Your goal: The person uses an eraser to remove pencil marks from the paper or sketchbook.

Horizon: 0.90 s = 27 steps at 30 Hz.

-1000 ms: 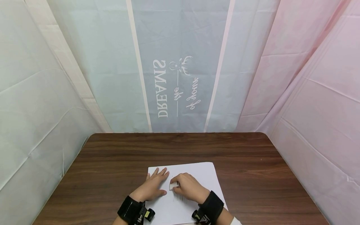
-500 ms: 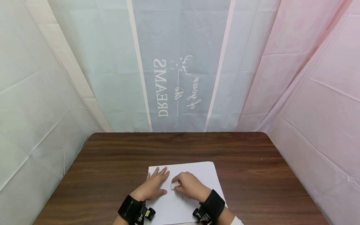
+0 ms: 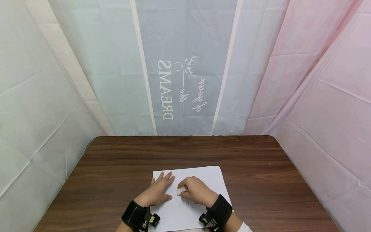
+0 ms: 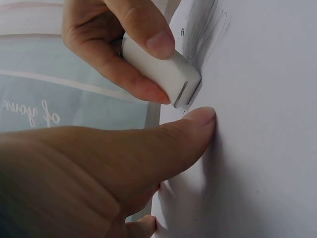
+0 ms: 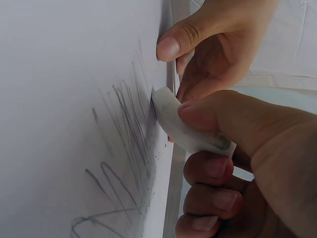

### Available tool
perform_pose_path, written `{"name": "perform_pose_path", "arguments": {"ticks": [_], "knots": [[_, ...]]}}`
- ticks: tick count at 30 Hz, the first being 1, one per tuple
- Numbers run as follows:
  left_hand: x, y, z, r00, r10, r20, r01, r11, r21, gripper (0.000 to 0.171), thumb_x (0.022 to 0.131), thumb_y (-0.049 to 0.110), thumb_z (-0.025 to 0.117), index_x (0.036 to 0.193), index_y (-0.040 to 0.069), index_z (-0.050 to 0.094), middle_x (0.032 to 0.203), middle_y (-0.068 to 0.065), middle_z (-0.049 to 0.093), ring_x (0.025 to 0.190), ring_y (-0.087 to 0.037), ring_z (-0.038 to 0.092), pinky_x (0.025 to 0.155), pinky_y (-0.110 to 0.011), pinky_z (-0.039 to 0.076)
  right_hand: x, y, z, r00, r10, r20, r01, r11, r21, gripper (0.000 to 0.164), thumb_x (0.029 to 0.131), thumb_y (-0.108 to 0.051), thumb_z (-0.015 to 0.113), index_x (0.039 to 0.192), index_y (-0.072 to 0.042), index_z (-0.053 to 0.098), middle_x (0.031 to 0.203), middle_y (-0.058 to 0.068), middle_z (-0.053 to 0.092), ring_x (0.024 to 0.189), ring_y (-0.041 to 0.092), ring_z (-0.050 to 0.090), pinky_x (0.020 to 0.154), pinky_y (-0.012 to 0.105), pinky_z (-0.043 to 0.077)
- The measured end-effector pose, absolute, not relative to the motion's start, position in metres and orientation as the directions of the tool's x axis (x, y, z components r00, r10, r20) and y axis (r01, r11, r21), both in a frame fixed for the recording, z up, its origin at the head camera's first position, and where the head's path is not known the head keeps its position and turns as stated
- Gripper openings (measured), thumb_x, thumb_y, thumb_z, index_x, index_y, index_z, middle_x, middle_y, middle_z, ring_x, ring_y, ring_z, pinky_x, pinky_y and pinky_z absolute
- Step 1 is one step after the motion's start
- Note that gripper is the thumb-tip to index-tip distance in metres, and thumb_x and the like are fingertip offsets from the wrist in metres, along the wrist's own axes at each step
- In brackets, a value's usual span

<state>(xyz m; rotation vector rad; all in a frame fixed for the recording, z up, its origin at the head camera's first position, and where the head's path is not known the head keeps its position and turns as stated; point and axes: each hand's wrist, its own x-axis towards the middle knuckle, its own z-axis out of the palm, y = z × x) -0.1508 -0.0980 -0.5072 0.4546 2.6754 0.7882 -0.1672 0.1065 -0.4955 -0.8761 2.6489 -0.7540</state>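
Note:
A white eraser (image 3: 180, 191) is pinched between the thumb and fingers of my right hand (image 3: 198, 191). Its lower edge, smudged dark, touches a white sheet of paper (image 3: 208, 177). Dark pencil scribbles (image 5: 126, 129) run over the sheet beside the eraser, partly smeared, with small crumbs near them. My left hand (image 3: 156, 192) lies with spread fingers on the left part of the paper. In the left wrist view, the left thumb (image 4: 168, 144) rests on the sheet just below the eraser (image 4: 158, 69). The right palm hides part of the eraser in the head view.
The paper lies at the near side of a dark brown wooden table (image 3: 130, 154). Light fabric curtains (image 3: 121, 80) hang behind the table and along both sides. Black straps with small cameras (image 3: 134, 212) wrap both wrists.
My right hand, with the eraser in it, has shifted slightly to the right across the paper. The left hand stays in place on the sheet.

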Motion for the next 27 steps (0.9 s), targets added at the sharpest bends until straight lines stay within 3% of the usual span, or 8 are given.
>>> {"name": "perform_pose_path", "arguments": {"ticks": [15,27], "knots": [[-0.1488,-0.0996,-0.5061,-0.895,0.396,-0.207,0.215,0.788,0.576,0.072,0.085,0.016,0.081,0.148,0.002,0.049,0.163,-0.020,0.034,0.153,-0.052,0.018,0.112,-0.082,0.012,-0.1663,0.1085,-0.4950,-0.789,-0.610,-0.067,-0.496,0.698,-0.516,0.023,0.085,-0.015,0.078,0.107,-0.011,0.080,0.109,0.001,0.078,0.101,0.015,0.070,0.087,0.035,0.056],[-0.1494,-0.0996,-0.5070,-0.896,0.396,-0.202,0.213,0.782,0.586,0.072,0.085,0.016,0.081,0.149,0.003,0.049,0.164,-0.019,0.034,0.153,-0.052,0.017,0.112,-0.082,0.011,-0.1660,0.1122,-0.4922,-0.786,-0.616,-0.050,-0.512,0.694,-0.507,0.023,0.084,-0.012,0.079,0.106,-0.010,0.080,0.107,0.002,0.078,0.100,0.017,0.070,0.087,0.038,0.056]]}}
